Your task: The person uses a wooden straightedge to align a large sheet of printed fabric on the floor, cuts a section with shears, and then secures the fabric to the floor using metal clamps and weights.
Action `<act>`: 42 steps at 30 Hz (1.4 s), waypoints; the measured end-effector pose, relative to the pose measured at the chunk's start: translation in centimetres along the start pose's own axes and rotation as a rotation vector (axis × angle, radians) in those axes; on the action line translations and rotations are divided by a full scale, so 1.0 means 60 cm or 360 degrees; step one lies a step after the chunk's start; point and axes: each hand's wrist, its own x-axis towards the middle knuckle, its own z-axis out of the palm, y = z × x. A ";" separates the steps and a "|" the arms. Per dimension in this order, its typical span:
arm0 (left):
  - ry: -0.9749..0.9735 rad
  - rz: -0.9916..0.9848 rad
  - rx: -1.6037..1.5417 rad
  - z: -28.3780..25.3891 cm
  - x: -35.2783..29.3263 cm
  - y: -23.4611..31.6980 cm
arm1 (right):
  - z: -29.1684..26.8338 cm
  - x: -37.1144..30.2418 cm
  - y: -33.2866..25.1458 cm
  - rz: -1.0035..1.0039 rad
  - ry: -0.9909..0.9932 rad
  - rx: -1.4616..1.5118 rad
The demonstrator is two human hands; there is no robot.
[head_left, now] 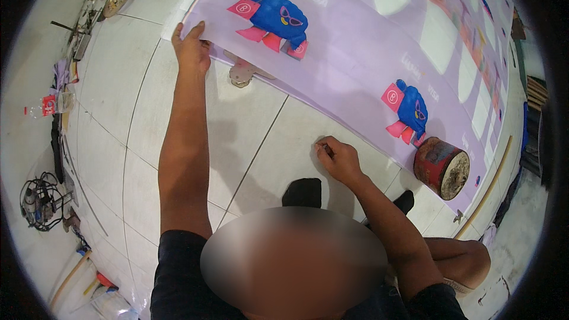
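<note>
A large lilac printed banner sheet [349, 77] with blue and pink cartoon figures lies across the floor ahead of me. My left hand [192, 47] is at its near left corner, thumb and fingers closed on the edge. My right hand [339, 157] hovers short of the sheet's near edge, fingers curled inward; whether anything small is inside is hidden. A rusty red cylindrical can [441, 168] lies on the sheet's near right part, its pale, crusted end facing me. A flat greyish piece [241, 75] pokes out from under the near edge, beside my left hand.
White tiles [255, 130] make up the floor. Along the left stand a black wire-caged fan [42, 201], a clear plastic bottle [50, 105] and assorted tools. A long wooden stick [487, 186] lies beyond the can at right. My dark-socked foot [302, 192] is below the sheet.
</note>
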 end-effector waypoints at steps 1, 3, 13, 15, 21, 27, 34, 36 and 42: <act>0.0042 0.0163 0.0018 -0.002 0.003 0.006 | 0.002 0.002 0.000 -0.0027 0.0024 0.0007; 0.0127 0.0589 0.0301 -0.007 0.014 0.021 | -0.001 0.004 -0.003 -0.0034 -0.0047 0.0013; 0.0197 0.1404 0.1876 -0.094 0.067 -0.006 | -0.006 0.008 -0.004 0.0040 -0.0134 -0.0060; 0.0243 0.1264 0.1941 -0.096 0.070 -0.019 | -0.012 0.009 -0.002 0.0092 -0.0211 -0.0055; 0.0510 0.1000 0.1870 -0.121 0.028 -0.018 | -0.017 0.008 -0.011 0.0150 -0.0270 -0.0030; 0.0013 0.0118 0.1751 -0.071 -0.156 -0.054 | -0.016 0.008 0.004 0.0080 -0.0199 -0.0022; -0.0116 -0.0138 0.1153 -0.050 -0.210 -0.089 | -0.002 0.005 0.010 -0.0011 -0.0158 0.0024; 0.0008 -0.0423 0.0839 -0.058 -0.210 -0.075 | -0.004 0.006 0.005 -0.0003 -0.0173 -0.0036; -0.0009 -0.0362 0.0717 -0.062 -0.180 -0.070 | 0.004 0.003 0.006 -0.0105 -0.0013 -0.0017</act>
